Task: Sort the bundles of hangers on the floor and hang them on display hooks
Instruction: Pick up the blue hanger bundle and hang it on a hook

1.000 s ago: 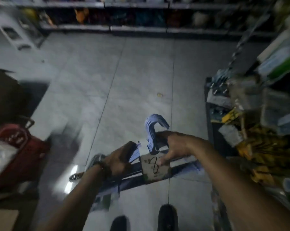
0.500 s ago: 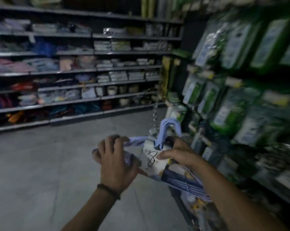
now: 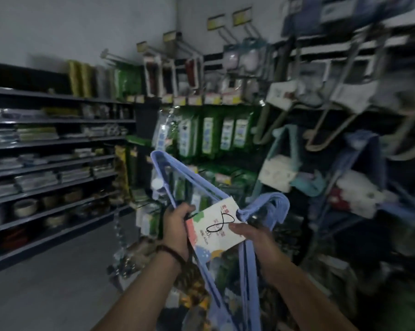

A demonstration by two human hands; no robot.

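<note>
Fingers (image 3: 185, 208) of left hand (image 3: 176, 228): curled tight round one lilac shoulder of the bundle of hangers (image 3: 248, 283), just beside the left edge of its card label (image 3: 216, 225). Dark beaded bracelet (image 3: 170, 252) on that wrist.

Right hand (image 3: 249, 235): thumb laid on the lower right part of the card label, remaining fingers tucked behind and hidden, clamped on the bundle at that spot.

Bundle of hangers: lilac plastic, several pieces stacked flat. Held in the air between both hands, clear of the floor (image 3: 46, 295). Tilted, one shoulder corner up and to the left, the other side running down past the right forearm. Hook ends (image 3: 277, 199) bunched together, curving out to the right of the card label, close to the rack; contact with it cannot be told.

Card label: white, black looped scribble across the middle, red and green patches at its left edge, print too small to read.

Beyond: display hooks (image 3: 185, 47) jutting out high up, yellow tags (image 3: 216, 21) at the tips. Green packets (image 3: 207, 137) in a row below. Hung bundles (image 3: 361, 144) on the right, in beige, teal and blue, all blurred. Dark shelves (image 3: 58, 139) of stacked goods along the left.
</note>
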